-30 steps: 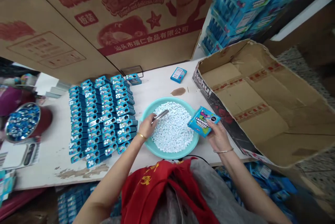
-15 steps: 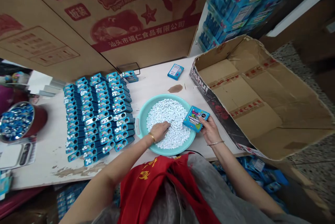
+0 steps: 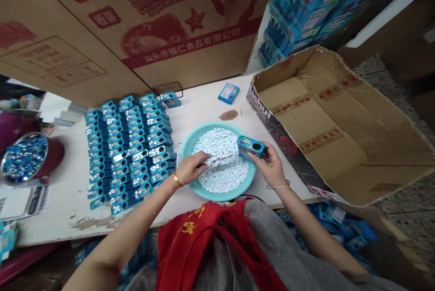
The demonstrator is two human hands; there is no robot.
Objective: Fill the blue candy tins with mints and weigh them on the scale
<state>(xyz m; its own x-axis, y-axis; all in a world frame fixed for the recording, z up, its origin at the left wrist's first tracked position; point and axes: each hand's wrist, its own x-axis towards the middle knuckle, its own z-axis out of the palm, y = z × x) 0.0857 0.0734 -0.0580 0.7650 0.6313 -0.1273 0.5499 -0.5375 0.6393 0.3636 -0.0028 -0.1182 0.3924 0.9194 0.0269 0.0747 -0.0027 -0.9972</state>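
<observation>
My left hand (image 3: 193, 168) is closed on what looks like a clear scoop (image 3: 219, 158) heaped with small white candies. It is over a turquoise basin (image 3: 249, 180) of the same white candies (image 3: 220, 184). In my right hand (image 3: 272, 166) is a small blue candy box (image 3: 247, 145), tipped so that a dark round hole in its end faces up. The box is above the basin's right rim, and the scoop's tip points towards it, a little apart.
Rows of blue boxes (image 3: 136, 146) stand on the table's left, many with white candies on top. One blue box (image 3: 229, 93) lies behind the basin. At right is an open cardboard carton (image 3: 326, 132); at far left, a red pot (image 3: 54, 155) of shiny blue pieces.
My left hand has come up out of the candies and back to the left, lifting the loaded scoop. My right hand has turned the box from its flat front to its holed end.
</observation>
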